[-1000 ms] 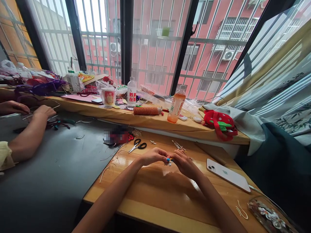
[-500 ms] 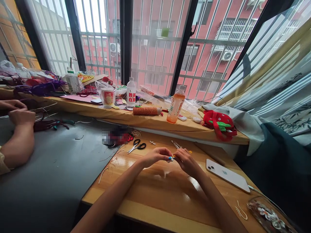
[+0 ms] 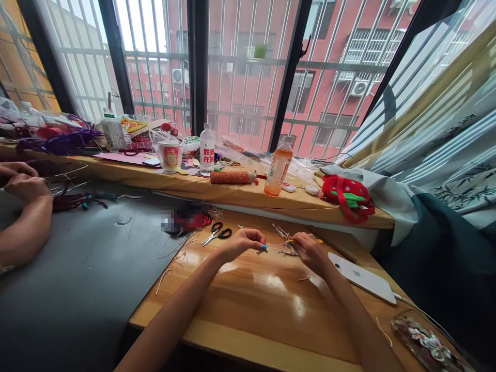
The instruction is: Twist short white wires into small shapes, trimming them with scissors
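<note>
My left hand (image 3: 245, 244) pinches a small white piece of cord work (image 3: 266, 249) between thumb and fingertips, above the wooden table. Something blue shows at those fingertips; whether it is a wrap on the thumb or part of the piece I cannot tell. My right hand (image 3: 309, 249) is closed round a yellow-handled crochet hook (image 3: 319, 241), its thin shaft pointing left toward the left hand. The hook's tip is apart from the white piece. Just behind and beside the right hand lies a loose bunch of pale cords (image 3: 282, 232). Black-handled scissors (image 3: 217, 233) rest left of my left hand.
A white phone (image 3: 362, 278) on a cable lies right of my right arm. Along the covered sill stand an orange drink bottle (image 3: 278, 168), a spool of orange cord (image 3: 231, 177) and a clear bottle (image 3: 207, 152). Another person's hands (image 3: 29, 186) work at the grey table, far left.
My hands have drawn apart: the right has moved right with the hook, off the white piece, and the left has shifted slightly left with that piece. The view has turned slightly.
</note>
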Demonstrator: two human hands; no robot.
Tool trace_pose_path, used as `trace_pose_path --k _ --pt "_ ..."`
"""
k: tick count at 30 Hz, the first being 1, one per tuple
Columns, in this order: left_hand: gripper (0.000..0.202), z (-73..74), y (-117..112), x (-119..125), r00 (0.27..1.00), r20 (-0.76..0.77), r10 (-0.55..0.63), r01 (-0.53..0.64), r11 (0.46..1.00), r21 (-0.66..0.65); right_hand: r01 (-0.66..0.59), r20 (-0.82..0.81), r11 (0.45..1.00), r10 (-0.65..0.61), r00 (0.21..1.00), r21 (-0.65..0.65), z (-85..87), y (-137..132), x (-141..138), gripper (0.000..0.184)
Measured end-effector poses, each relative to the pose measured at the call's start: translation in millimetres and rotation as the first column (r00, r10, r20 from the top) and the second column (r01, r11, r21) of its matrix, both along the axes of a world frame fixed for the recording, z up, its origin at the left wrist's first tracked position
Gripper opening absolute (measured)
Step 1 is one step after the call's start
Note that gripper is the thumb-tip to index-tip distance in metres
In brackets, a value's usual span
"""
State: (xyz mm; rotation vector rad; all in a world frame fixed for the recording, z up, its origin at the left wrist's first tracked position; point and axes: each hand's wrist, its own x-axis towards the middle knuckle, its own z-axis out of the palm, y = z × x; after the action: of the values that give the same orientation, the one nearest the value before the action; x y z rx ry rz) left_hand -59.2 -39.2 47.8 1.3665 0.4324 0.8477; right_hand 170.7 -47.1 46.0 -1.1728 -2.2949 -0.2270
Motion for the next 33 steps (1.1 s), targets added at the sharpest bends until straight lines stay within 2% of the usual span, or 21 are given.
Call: trace_pose_path --k 2,3,5,9,13,20,24,29,31,33 --pt "0.015 0.0 4.0 -1.9 0.997 0.019 0.076 -0.077 0.997 0.032 0.085 -0.177 0.995 -0.094 0.980 -0.057 2.1 1.6 4.5 0.021" --pt "0.016 -0.4 5.2 -1.7 0.993 0.022 0.114 -0.115 0.992 0.049 0.078 -0.263 0.990 -0.105 0.959 -0.114 3.3 0.7 1.8 0.021" --pt "0.019 -0.9 5.2 0.6 0.986 0.030 0.167 -0.169 0.982 0.079 -0.029 -0.385 0.971 -0.067 0.921 -0.237 5.6 -4.4 -12.4 0.022" --pt "0.026 0.3 -0.3 7.4 0.980 0.084 0.178 -0.187 0.976 0.116 -0.219 -0.418 0.909 0.056 0.907 -0.354 7.3 -17.9 -49.2 0.023" --pt "0.027 1.4 -2.2 10.7 0.979 0.075 0.191 -0.201 0.966 0.166 -0.244 -0.497 0.889 0.022 0.868 -0.387 4.7 -22.5 -61.7 0.025" --pt "0.024 3.5 0.3 8.4 0.972 -0.015 0.236 -0.233 0.966 0.111 -0.213 -0.512 0.904 -0.009 0.859 -0.372 3.2 -17.5 -53.2 0.024" --pt "0.025 2.9 -0.1 7.8 0.967 -0.045 0.253 -0.242 0.956 0.167 -0.197 -0.499 0.919 0.001 0.867 -0.341 4.6 -18.6 -53.2 0.023" --pt "0.021 -3.4 5.3 7.4 0.960 -0.090 0.265 -0.239 0.943 0.233 -0.173 -0.400 0.935 0.037 0.916 -0.311 1.3 -17.9 -53.8 0.020" --pt "0.020 -7.0 13.8 3.3 0.944 -0.096 0.314 -0.282 0.924 0.257 -0.123 -0.362 0.950 0.011 0.932 -0.287 -1.4 -14.6 -50.4 0.019" --pt "0.019 -11.1 25.9 -4.8 0.899 -0.088 0.430 -0.391 0.876 0.281 -0.044 -0.329 0.962 -0.049 0.943 -0.270 -4.1 -9.9 -43.9 0.020"
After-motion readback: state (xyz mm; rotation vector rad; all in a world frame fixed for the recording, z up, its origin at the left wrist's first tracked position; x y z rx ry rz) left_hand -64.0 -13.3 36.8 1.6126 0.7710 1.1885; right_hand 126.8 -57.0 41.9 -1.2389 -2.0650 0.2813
